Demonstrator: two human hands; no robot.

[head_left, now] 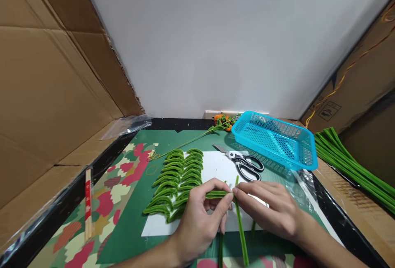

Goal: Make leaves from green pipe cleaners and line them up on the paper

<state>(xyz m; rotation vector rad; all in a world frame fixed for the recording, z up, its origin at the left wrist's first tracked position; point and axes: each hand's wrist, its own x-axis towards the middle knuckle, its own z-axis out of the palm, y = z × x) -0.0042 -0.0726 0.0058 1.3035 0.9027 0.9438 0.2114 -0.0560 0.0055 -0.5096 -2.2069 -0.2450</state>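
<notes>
Green and fuzzy, a short folded piece (pixel 216 194) is above the white paper (pixel 159 229), where the fingers of the left hand (pixel 199 218) are clamped on its end. Just beside it, the fingers of the right hand (pixel 274 208) are close together, pinching a long green strip (pixel 241 231) near its upper end; the strip runs down toward the near edge. A darker strip (pixel 221 247) shows below the left hand, partly hidden. To the left, curved green pieces (pixel 166 185) lie in two columns, partly on the paper and partly on the green mat (pixel 123 229) that covers the tabletop. Behind the right hand there are scissors (pixel 243 163) with black-and-white handles, their blades pointing away to the left. Farther back stand a blue basket (pixel 311 152) and, beside it, orange flowers (pixel 220 117) on a long stem. At the right side lies a bundle of green strips (pixel 354 169), and at the far left a red-wrapped pair of chopsticks (pixel 88 202).
</notes>
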